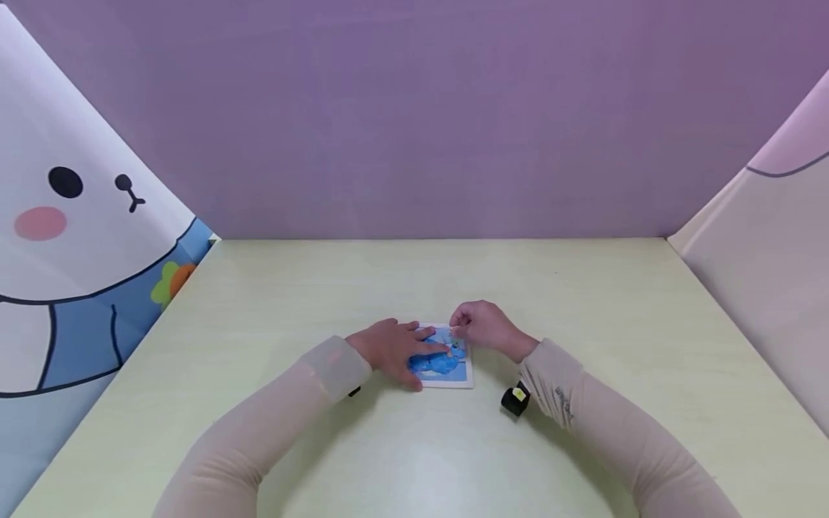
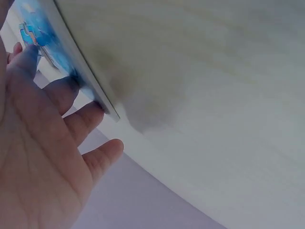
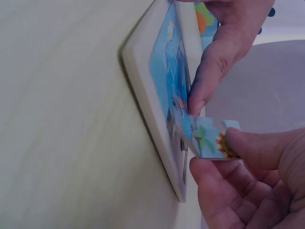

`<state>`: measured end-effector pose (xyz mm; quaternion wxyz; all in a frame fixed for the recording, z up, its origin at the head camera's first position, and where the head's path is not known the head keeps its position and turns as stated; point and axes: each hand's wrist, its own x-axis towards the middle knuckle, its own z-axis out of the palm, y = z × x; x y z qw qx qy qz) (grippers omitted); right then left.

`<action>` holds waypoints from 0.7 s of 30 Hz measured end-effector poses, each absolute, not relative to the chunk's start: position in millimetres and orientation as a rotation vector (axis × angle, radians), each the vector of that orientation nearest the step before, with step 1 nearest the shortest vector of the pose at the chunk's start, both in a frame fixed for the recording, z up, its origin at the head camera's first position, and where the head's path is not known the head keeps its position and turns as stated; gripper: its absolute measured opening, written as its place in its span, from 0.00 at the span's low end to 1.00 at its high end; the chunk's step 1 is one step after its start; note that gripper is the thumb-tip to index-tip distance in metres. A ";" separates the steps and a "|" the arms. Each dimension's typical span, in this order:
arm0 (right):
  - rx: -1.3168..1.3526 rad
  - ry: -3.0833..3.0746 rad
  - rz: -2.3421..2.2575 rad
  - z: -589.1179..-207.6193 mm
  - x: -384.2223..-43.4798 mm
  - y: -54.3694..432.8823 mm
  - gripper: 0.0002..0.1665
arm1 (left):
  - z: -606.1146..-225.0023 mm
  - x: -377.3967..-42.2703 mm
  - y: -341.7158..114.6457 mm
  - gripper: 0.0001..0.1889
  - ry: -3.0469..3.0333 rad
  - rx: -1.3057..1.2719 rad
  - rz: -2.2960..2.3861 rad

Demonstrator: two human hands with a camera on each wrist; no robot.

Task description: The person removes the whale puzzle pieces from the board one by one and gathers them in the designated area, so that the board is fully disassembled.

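A jigsaw puzzle (image 1: 447, 375) with a blue picture lies in a pale tray frame (image 3: 151, 98) on the table. My left hand (image 1: 393, 350) rests on its left part, fingers spread; in the left wrist view the fingers (image 2: 88, 119) reach over the tray's edge. My right hand (image 1: 490, 327) is at the upper right corner of the puzzle. Between thumb and fingers it pinches a puzzle piece (image 3: 208, 139) printed with a green palm and a yellow-red sun. The piece is tilted up from the tray, its near end beside a greyish patch in the picture.
The pale table (image 1: 324, 280) extends around the puzzle up to a purple back wall (image 1: 414, 122). A printed cartoon panel (image 1: 84, 216) stands along the left side, and another panel (image 1: 764, 237) along the right. A black wrist device (image 1: 515, 399) hangs below the right sleeve.
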<state>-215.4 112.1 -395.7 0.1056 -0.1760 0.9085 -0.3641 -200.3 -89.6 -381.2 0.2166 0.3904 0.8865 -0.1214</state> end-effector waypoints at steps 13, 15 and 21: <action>-0.535 2.630 -0.915 -390.5 -221.7 106.3 0.12 | -384.2 -203.7 -90.2 0.39 2.473 1.081 -0.324; -0.539 2.638 -0.906 -391.7 -222.1 107.4 0.09 | -384.1 -204.0 -89.0 0.39 2.472 1.080 -0.333; -0.550 2.659 -0.949 -395.3 -225.1 110.7 0.07 | -383.0 -205.1 -85.9 0.38 2.473 1.088 -0.344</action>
